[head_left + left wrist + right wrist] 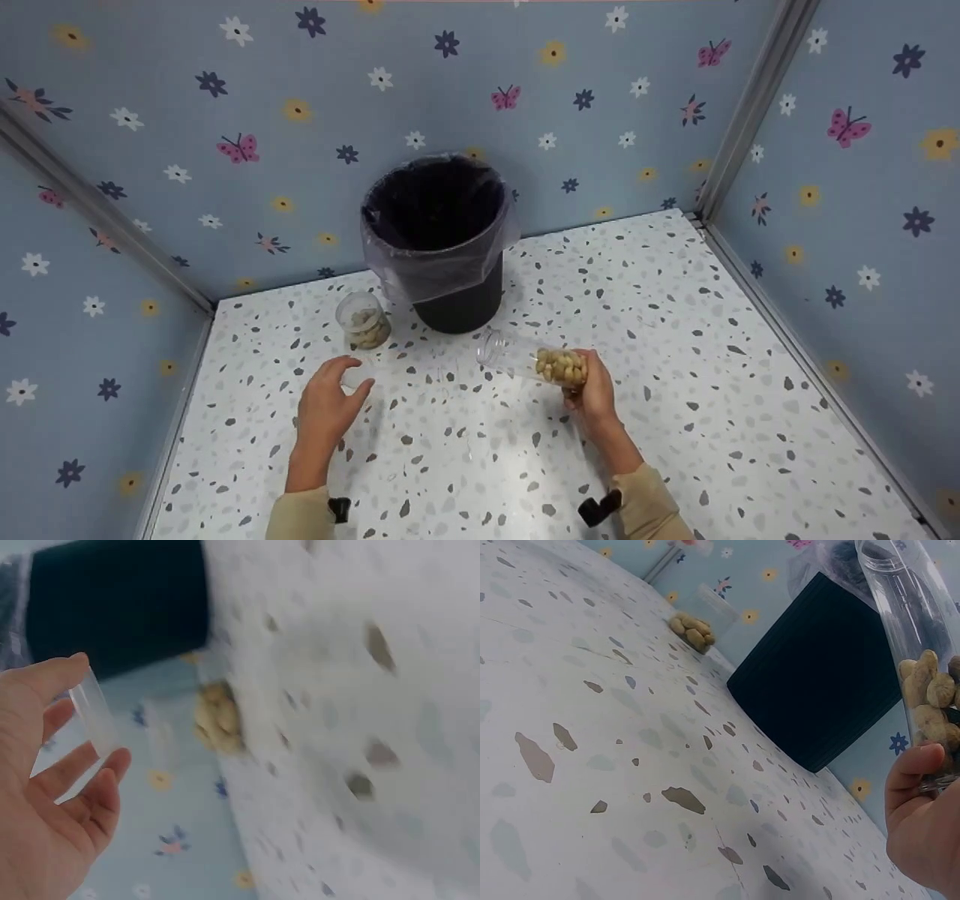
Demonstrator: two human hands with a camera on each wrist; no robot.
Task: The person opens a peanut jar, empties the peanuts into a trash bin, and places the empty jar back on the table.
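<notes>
While the left hand (326, 401) pinches a clear lid (94, 718), I see the right hand (596, 391) gripping the base of a tilted, open clear jar (519, 355) holding peanuts (561, 366); a shorter peanut jar (364, 327) stands near the bagged trash bin (461, 306).

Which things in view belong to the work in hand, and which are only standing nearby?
Probably involved:
translucent lid, in left hand
tall peanut jar, in right hand
short peanut jar

Probably just nearby:
black bin
its plastic liner

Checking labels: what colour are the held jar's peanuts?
The peanuts are tan, clearest in the right wrist view.
</notes>
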